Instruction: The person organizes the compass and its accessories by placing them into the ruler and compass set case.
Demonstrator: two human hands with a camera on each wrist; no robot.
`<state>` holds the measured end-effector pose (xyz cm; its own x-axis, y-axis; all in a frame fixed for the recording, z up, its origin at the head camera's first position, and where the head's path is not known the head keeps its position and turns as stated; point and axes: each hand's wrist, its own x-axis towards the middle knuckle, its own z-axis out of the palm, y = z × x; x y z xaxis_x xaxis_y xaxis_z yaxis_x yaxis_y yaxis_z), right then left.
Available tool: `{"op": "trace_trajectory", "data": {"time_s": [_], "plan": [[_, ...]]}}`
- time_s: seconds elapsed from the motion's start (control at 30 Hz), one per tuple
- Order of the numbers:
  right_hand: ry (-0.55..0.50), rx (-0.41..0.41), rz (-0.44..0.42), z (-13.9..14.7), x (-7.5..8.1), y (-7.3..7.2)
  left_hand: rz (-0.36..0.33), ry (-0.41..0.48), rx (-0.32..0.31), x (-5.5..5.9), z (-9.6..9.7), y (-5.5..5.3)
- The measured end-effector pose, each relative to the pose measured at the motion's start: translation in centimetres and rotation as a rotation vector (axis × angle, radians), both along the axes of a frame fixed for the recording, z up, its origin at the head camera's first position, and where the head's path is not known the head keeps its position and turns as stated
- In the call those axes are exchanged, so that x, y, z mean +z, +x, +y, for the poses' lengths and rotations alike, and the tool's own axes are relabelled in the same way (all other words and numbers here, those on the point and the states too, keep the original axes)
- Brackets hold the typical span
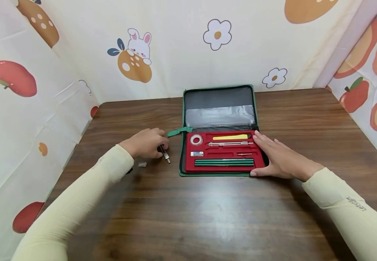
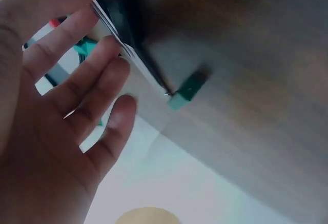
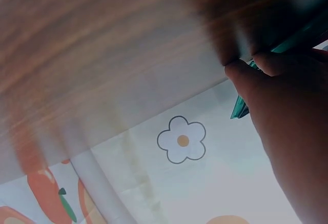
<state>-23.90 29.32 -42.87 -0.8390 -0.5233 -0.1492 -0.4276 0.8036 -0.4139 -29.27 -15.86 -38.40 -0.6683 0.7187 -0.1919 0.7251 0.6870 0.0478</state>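
Note:
My left hand (image 1: 147,143) pinches a slim black-and-silver tool (image 1: 166,156) between thumb and fingertips, left of the case; its exact kind cannot be made out. The other left fingers spread loosely in the left wrist view. A green zip case (image 1: 219,175) lies unfolded, its red tray (image 1: 189,167) facing up. My right hand (image 1: 281,159) rests along the case's right side, thumb at the front corner and fingers farther back. In the tray lie a tape roll (image 1: 196,139), a yellow cutter (image 1: 230,137), a compass (image 1: 230,143), an eraser (image 1: 197,153) and green-and-black striped pencils (image 1: 224,162).
A small clear plastic piece (image 1: 142,164) lies near my left wrist. A small green block (image 2: 185,92) sits on the table (image 1: 188,217) in the left wrist view. The case's green strap (image 1: 176,132) sticks out leftward. Printed cloth (image 1: 178,47) encloses the table's back and sides.

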Motion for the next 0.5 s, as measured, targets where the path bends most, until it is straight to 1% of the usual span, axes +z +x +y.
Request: {"op": "trace_trajectory", "data": {"time_s": [0.17, 0.27, 0.33, 0.4, 0.47, 0.5], "plan": [[0.006, -0.009, -0.009, 0.2, -0.1, 0.1, 0.066, -0.043, -0.136, -0.1, 0.9, 0.1], [0.006, -0.009, -0.006, 0.2, -0.2, 0.1, 0.118, -0.051, -0.180, -0.5, 1.0, 0.2], [0.005, -0.007, -0.003, 0.2, -0.2, 0.0, 0.148, -0.039, -0.195, -0.9, 0.9, 0.2], [0.004, -0.007, -0.006, 0.1, -0.2, 0.0, 0.160, -0.007, -0.195, -1.2, 0.7, 0.2], [0.000, -0.007, -0.002, 0.1, -0.2, -0.1, 0.154, 0.041, -0.179, -1.3, 0.4, 0.0], [0.000, -0.007, -0.002, 0.1, -0.2, -0.1, 0.137, 0.070, -0.163, -1.3, 0.4, 0.0]]}}
